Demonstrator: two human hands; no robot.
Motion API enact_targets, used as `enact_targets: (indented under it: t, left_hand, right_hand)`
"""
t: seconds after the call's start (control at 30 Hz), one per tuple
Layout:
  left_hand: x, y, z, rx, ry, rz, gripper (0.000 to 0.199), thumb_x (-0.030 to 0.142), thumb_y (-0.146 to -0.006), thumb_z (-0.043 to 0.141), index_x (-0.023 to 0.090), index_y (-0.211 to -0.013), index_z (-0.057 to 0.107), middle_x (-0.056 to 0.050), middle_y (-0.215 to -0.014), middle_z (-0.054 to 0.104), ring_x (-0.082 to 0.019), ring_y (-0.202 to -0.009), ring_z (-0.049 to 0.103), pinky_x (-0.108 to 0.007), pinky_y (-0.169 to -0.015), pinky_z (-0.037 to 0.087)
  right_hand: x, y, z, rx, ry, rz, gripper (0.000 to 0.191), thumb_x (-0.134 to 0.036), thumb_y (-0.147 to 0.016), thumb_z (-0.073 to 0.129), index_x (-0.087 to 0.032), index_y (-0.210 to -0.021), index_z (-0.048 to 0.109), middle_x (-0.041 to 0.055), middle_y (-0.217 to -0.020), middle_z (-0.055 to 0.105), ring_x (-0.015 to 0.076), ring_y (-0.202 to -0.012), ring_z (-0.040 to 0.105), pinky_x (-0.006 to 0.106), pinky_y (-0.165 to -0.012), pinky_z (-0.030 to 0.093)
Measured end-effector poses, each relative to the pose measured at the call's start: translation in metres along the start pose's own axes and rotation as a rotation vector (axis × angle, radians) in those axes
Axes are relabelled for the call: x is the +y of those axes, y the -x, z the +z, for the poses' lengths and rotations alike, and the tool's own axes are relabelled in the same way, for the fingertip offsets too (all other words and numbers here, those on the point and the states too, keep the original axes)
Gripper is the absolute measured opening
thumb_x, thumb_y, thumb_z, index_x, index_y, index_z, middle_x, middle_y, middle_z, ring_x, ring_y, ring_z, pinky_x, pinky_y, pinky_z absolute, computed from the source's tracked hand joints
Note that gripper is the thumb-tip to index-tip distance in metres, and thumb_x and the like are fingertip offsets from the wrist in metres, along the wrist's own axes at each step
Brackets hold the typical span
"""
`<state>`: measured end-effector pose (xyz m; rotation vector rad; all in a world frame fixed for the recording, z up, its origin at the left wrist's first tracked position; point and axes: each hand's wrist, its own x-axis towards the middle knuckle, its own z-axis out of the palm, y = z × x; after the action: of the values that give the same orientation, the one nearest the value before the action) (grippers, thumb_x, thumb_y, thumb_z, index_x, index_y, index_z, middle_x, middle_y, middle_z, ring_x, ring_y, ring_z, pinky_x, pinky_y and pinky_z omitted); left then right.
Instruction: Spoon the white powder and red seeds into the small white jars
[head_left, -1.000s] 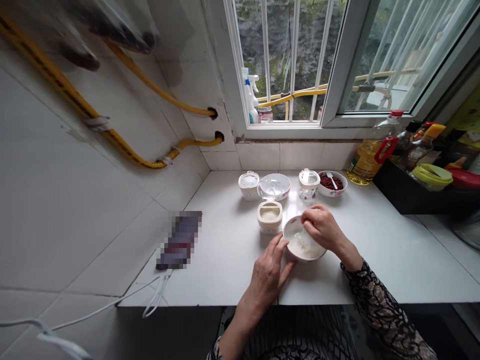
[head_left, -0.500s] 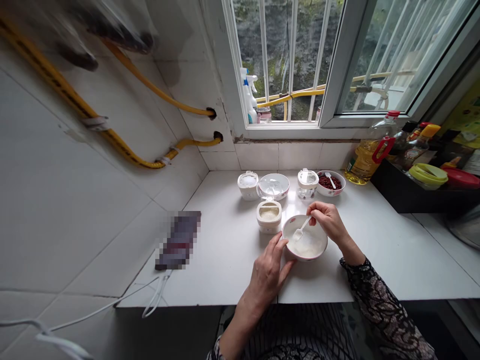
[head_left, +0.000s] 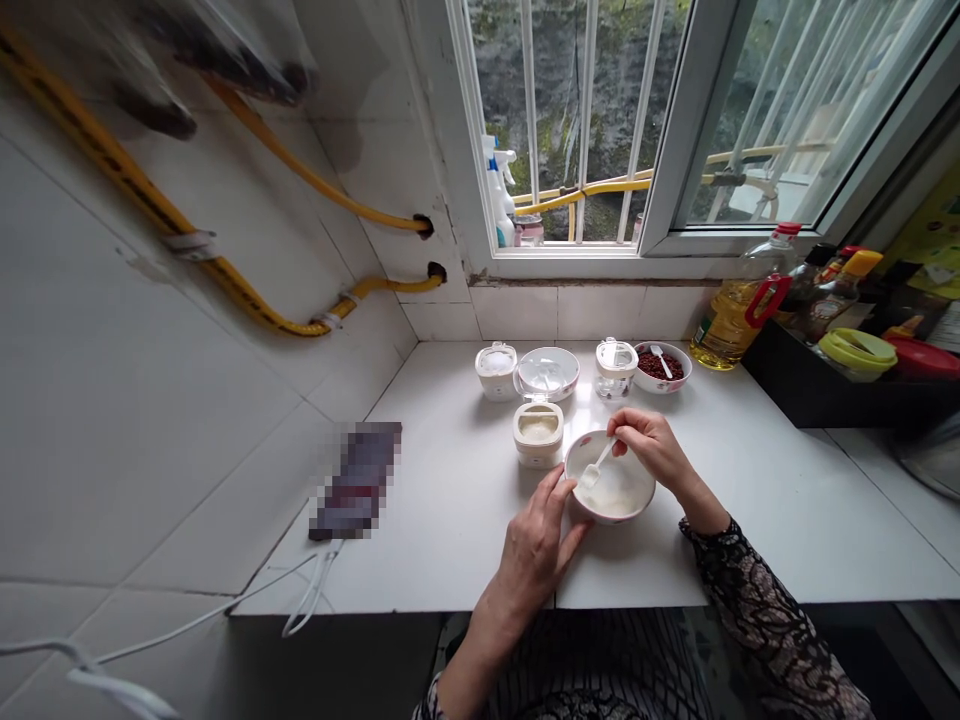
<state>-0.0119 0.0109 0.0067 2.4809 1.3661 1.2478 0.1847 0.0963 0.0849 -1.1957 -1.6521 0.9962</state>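
Note:
My right hand (head_left: 649,447) pinches the handle of a small white spoon (head_left: 591,474), its bowl low inside a white bowl (head_left: 637,505) at the counter's front. A pale, whitish substance covers the bowl's bottom. On the bowl's left rim and side, my left hand (head_left: 536,535) grips with thumb and fingers around it. Just behind and to the left stands a cream seasoning jar (head_left: 538,452) with pale powder visible at its top; neither hand touches it.
At the back are a jar of white contents (head_left: 496,372), a bowl (head_left: 549,372), a clear jar (head_left: 616,370) and a bowl of dark red beans (head_left: 660,368) with a spoon. An oil bottle (head_left: 731,315) and black rack (head_left: 810,385) stand right. A blurred dark object (head_left: 358,485) lies left.
My right hand has shifted slightly left, carrying the spoon toward the bowl's left side. My left hand and the bowl have stayed in place.

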Motion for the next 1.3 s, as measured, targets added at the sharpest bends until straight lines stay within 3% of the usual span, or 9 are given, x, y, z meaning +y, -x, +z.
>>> enact_targets:
  t: [0.17,0.43,0.8,0.93,1.03,1.2,1.3]
  left_hand:
    - [0.001,0.0,0.0,-0.014,0.0,-0.009,0.043,0.02,-0.091,0.059,0.018,-0.131,0.043,-0.02,-0.134,0.059,-0.03,-0.119,0.065,-0.039,-0.087,0.062]
    - [0.002,-0.001,-0.001,-0.019,0.008,-0.012,0.044,0.019,-0.09,0.06,0.019,-0.13,0.042,-0.019,-0.134,0.059,-0.03,-0.123,0.063,-0.04,-0.091,0.061]
    - [0.002,-0.001,0.0,-0.044,0.026,-0.015,0.049,0.017,-0.088,0.06,0.019,-0.132,0.04,-0.019,-0.136,0.058,-0.03,-0.125,0.061,-0.042,-0.093,0.06]
    - [0.001,-0.001,0.001,-0.039,0.01,-0.02,0.048,0.019,-0.088,0.061,0.02,-0.132,0.04,-0.019,-0.136,0.058,-0.03,-0.122,0.064,-0.041,-0.089,0.061]
    - [0.0,-0.001,0.002,-0.025,0.003,-0.005,0.047,0.019,-0.089,0.06,0.02,-0.132,0.04,-0.019,-0.135,0.058,-0.03,-0.122,0.064,-0.041,-0.089,0.061]
    - [0.001,0.0,0.002,-0.01,0.006,-0.007,0.046,0.018,-0.09,0.06,0.018,-0.132,0.042,-0.02,-0.135,0.059,-0.029,-0.121,0.064,-0.039,-0.09,0.061]
    - [0.0,0.0,0.002,-0.015,0.017,-0.009,0.046,0.018,-0.089,0.061,0.018,-0.132,0.043,-0.019,-0.136,0.058,-0.029,-0.123,0.063,-0.039,-0.091,0.06]
  right_hand:
    - [-0.001,-0.003,-0.004,0.028,-0.175,0.125,0.013,-0.03,-0.064,0.055,-0.019,-0.064,0.063,-0.0017,-0.048,0.059,0.0142,-0.049,0.053,0.027,-0.057,0.045]
    - [-0.002,-0.006,-0.008,0.084,-0.238,0.197,0.012,-0.029,-0.058,0.059,-0.019,-0.06,0.065,-0.0013,-0.047,0.058,0.0139,-0.049,0.052,0.028,-0.058,0.044]
    - [0.0,-0.011,-0.006,0.147,-0.276,0.157,0.014,-0.033,-0.062,0.062,-0.019,-0.066,0.065,-0.0003,-0.051,0.061,0.0152,-0.052,0.056,0.031,-0.061,0.048]
    - [-0.009,-0.01,0.008,0.235,-0.237,0.009,0.017,-0.036,-0.075,0.061,-0.02,-0.079,0.064,0.002,-0.063,0.067,0.0182,-0.062,0.064,0.034,-0.07,0.052]
    - [-0.016,-0.007,0.022,0.268,-0.063,-0.203,0.016,-0.035,-0.089,0.054,-0.022,-0.09,0.063,0.0056,-0.08,0.072,0.0209,-0.073,0.068,0.038,-0.078,0.054]
    - [-0.022,-0.003,0.033,0.128,0.414,-0.664,0.018,-0.017,-0.094,0.048,-0.024,-0.092,0.064,0.0032,-0.083,0.076,0.0201,-0.075,0.068,0.051,-0.109,0.036]
    - [-0.022,-0.001,0.03,0.149,0.441,-0.693,0.02,-0.015,-0.095,0.047,-0.024,-0.095,0.065,0.0023,-0.085,0.077,0.0195,-0.074,0.068,0.05,-0.11,0.035]
